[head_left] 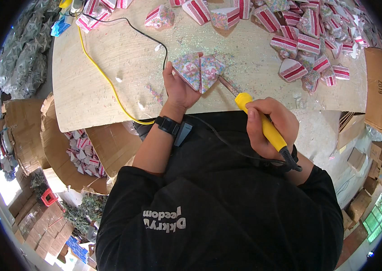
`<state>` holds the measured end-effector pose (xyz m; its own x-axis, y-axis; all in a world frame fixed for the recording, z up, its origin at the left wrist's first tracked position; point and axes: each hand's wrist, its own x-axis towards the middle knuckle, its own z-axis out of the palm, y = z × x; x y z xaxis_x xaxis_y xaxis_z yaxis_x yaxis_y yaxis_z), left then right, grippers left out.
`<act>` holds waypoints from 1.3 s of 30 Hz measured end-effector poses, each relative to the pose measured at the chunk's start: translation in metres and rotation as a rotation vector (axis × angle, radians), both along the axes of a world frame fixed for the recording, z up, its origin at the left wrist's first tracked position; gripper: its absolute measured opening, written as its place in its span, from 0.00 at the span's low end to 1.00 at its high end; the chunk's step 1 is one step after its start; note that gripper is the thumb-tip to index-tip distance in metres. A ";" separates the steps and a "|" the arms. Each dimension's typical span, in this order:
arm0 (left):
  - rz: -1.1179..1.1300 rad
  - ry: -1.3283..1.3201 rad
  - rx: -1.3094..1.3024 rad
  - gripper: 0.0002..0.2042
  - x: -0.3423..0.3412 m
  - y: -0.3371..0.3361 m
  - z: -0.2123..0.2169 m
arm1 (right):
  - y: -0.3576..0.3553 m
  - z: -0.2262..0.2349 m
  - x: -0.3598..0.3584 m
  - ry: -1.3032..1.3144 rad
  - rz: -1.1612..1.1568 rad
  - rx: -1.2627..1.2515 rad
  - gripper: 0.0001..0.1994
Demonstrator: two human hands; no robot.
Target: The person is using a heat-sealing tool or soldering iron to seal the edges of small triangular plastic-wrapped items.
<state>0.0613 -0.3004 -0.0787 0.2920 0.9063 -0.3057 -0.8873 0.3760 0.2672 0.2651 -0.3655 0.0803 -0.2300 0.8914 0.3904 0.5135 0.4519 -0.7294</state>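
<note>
My left hand (183, 94) is closed around two toy cake slices, held side by side over the table's near edge. Both the left slice (186, 70) and the right slice (211, 73) show tops speckled with pastel sprinkles and a pinkish decoration. A narrow gap separates them along their long sides. In my right hand (281, 122) is a soldering iron (272, 134) with a yellow handle, the fist wrapped round the grip and the thumb on top. Its metal tip points up and left, at or very near the right slice's outer edge; contact cannot be made out.
Many pink-and-white cake slices (308, 44) are heaped at the table's far right, with others along the far edge. A yellow cable (105, 74) and a black cord (142, 30) cross the left side. Glitter dots the table (123, 99). An open carton (55, 149) holds more slices.
</note>
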 end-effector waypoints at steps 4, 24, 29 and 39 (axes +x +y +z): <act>-0.012 0.012 0.026 0.42 0.000 0.000 0.000 | 0.000 -0.002 -0.001 0.014 -0.025 -0.024 0.07; 0.001 -0.065 -0.009 0.42 -0.002 0.001 -0.004 | 0.000 -0.004 0.001 0.047 -0.051 0.091 0.10; -0.006 -0.067 -0.005 0.43 -0.002 -0.002 -0.002 | -0.002 -0.006 0.001 0.062 -0.044 0.093 0.11; -0.018 -0.064 -0.006 0.43 0.002 0.002 0.000 | 0.002 -0.004 0.005 0.073 -0.047 0.066 0.11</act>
